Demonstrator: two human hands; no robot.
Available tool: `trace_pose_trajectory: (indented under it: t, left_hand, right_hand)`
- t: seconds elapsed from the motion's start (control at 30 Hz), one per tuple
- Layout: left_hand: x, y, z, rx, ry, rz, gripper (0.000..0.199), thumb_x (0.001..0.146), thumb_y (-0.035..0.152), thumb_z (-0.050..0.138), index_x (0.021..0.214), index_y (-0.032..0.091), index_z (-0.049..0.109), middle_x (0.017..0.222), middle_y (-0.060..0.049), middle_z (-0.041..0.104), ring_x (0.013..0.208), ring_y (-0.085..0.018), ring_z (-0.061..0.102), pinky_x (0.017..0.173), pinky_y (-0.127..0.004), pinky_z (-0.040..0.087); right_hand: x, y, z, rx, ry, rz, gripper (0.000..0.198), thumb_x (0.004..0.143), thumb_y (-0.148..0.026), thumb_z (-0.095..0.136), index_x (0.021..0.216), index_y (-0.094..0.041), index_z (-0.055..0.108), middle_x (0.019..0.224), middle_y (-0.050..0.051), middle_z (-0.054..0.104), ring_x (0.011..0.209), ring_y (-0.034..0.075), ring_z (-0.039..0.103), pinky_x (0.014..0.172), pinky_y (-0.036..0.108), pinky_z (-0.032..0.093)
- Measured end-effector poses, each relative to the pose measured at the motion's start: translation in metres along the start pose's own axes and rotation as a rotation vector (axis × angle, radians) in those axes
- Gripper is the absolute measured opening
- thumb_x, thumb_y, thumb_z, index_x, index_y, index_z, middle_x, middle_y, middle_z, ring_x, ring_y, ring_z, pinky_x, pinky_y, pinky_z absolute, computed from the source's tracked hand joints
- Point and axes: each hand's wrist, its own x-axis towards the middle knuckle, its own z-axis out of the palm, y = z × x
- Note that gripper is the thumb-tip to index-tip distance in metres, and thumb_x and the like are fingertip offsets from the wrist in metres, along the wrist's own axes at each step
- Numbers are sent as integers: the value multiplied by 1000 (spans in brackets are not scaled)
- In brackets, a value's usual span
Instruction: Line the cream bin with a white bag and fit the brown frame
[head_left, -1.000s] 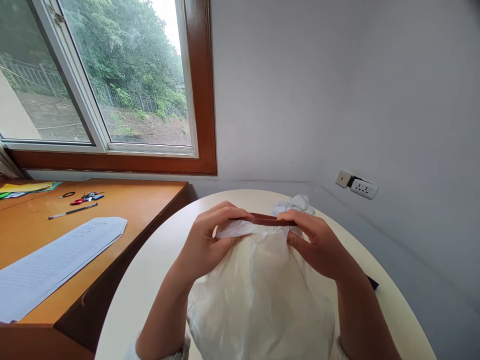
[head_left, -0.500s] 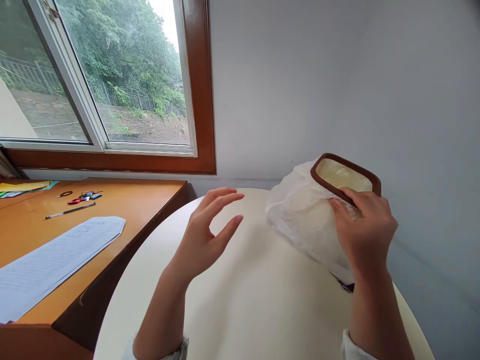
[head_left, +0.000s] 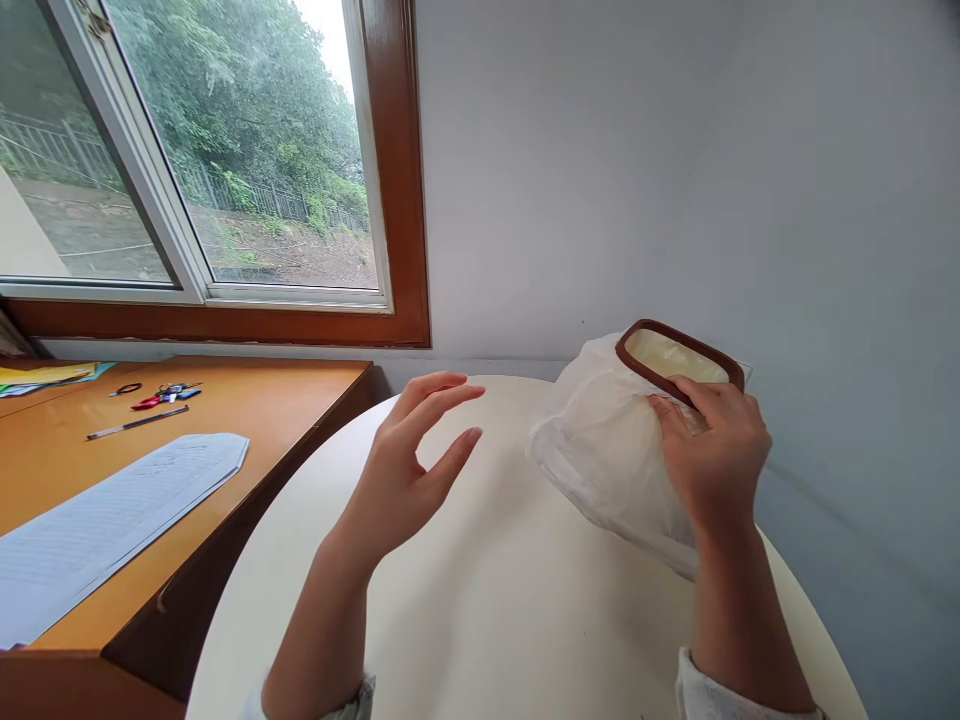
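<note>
While the white plastic bag [head_left: 600, 450] is tilting over the right side of the round tabletop [head_left: 487, 620], the right hand [head_left: 716, 450] is gripping the near edge of its brown rim [head_left: 646, 373]. Open room is separating the bag from the left hand [head_left: 405, 475], hovering with fingers wide. Papers [head_left: 127, 530] are lying farther left.

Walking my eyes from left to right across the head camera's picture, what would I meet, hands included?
Yellow sheet → black ring → what looks like a bunch of keys → open left hand → white bag → right hand gripping that bag.
</note>
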Motion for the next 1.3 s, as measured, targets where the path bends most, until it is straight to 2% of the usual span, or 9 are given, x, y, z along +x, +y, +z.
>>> trace_pose_trajectory:
  t: [0.2,0.47,0.6,0.7,0.93,1.07,1.13,1.2,1.3]
  left_hand:
    - [0,0,-1,3,-12,-12,29,84,23,52,113,27,54,121,-6,49,114,-20,47,95,-38,42]
    - [0,0,0,10,-15,-25,29,85,25,52,113,27,54,122,-6,49,115,-21,46,96,-39,42]
    - [0,0,-1,23,-25,-23,29,85,24,52,114,27,54,122,-5,48,115,-20,46,96,-37,41]
    - [0,0,0,28,-31,-27,29,85,25,51,113,27,54,122,-5,48,115,-20,46,96,-37,42]
    - [-1,-1,-2,73,-10,-81,28,86,28,49,113,28,55,122,-6,48,115,-22,46,89,-36,47]
    - [3,-8,-2,114,10,-198,30,87,34,46,115,27,53,125,-7,48,117,-25,46,81,-36,49]
    - [4,-19,8,110,-34,-239,33,88,36,42,119,27,50,129,-7,47,119,-24,45,86,-39,47]
    - [1,-38,26,119,-119,-251,38,90,38,36,124,24,45,134,-7,44,123,-23,42,97,-43,39]
    - [-21,-80,66,274,-340,-261,50,91,39,29,135,15,31,144,-13,31,134,-24,26,109,-49,16]
  right_hand:
    - [-8,25,20,-96,-65,38,21,77,-32,55,89,-18,66,75,5,59,75,21,51,81,42,37]
    - [-36,46,49,-255,-366,188,26,78,-36,49,90,-20,65,88,7,65,88,24,53,86,46,28]
    - [-39,46,51,-258,-591,302,23,74,-36,49,84,-22,63,82,4,65,85,24,54,82,46,27]
    - [-39,47,52,-271,-646,313,22,72,-35,48,82,-22,63,77,5,64,86,26,53,82,48,26]
    - [-31,41,43,-222,-504,275,32,70,-36,49,99,-25,59,100,7,61,96,26,51,89,52,21]
    - [-15,14,35,-45,-272,201,30,77,-31,46,103,-21,58,106,10,59,102,25,50,91,46,27]
    - [-17,-7,40,100,-238,114,27,82,-29,43,101,-18,59,103,11,61,101,23,52,92,42,30]
    - [-33,-28,52,228,-349,26,29,86,-29,38,102,-17,59,104,10,62,100,21,53,92,38,33]
    - [-78,-47,75,292,-710,-95,41,91,-33,27,122,-18,51,125,10,53,118,19,44,101,37,26]
